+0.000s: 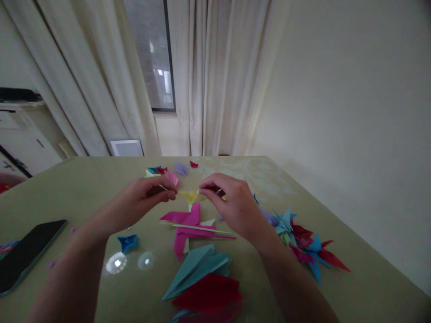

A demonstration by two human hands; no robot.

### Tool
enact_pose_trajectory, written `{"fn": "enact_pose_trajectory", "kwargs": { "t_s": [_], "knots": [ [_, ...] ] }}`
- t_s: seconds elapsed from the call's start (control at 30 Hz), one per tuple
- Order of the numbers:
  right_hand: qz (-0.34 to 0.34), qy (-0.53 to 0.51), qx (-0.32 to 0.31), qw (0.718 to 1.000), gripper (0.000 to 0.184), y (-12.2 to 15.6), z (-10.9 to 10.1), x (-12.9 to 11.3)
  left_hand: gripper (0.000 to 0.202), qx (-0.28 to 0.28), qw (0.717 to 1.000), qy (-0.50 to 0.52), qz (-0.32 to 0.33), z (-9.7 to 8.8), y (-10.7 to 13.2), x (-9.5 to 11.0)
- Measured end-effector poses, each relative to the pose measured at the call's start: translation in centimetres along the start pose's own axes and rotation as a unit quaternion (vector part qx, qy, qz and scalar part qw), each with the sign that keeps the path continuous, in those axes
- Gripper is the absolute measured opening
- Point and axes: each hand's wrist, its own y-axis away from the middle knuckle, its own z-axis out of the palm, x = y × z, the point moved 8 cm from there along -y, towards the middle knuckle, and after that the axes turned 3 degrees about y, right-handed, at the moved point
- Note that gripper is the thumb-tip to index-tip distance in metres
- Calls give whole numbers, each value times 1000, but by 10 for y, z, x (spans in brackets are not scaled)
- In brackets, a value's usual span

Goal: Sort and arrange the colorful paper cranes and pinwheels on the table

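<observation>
Between my hands, above the middle of the table, is a small yellow folded-paper piece point(190, 196), held by its two sides. My left hand point(141, 197) pinches its left end, thumb against fingers. At the other end, the thumb and forefinger of my right hand point(232, 204) are pressed together on the paper. Its exact folded shape is too blurred to tell. Just below lies a magenta folded-paper figure point(188, 229) with a pale green strip point(202, 229) across it. A pink folded paper point(172, 178) shows behind my left fingertips.
Nearer me lie a teal paper plane point(193, 267) and a red folded paper point(208, 291). A pile of blue and red paper figures point(303, 242) sits right. A blue paper piece point(128, 242) and a phone point(30, 251) lie left. Small folded papers point(181, 168) stand farther back.
</observation>
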Motion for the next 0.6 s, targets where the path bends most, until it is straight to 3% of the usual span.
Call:
{"fn": "enact_pose_trajectory", "kwargs": {
  "t_s": [0.1,0.17,0.23,0.3,0.43,0.6],
  "knots": [
    [48,104,6,993,9,-2,-21,21,40,53,989,-105,-85,-21,-5,-68],
    [94,189,-14,977,10,-3,-30,43,38,61,963,-212,-154,-30,-3,-121],
    [142,262,-48,953,10,-4,-31,69,35,66,923,-308,-220,-36,6,-166],
    [191,316,-96,924,12,-3,-24,94,30,63,907,-333,-248,-36,15,-195],
    [248,359,-177,882,14,6,-7,122,17,50,905,-329,-265,-30,25,-216],
    [229,355,-174,890,15,8,-11,107,20,46,913,-313,-259,-25,17,-217]
  ]
}}
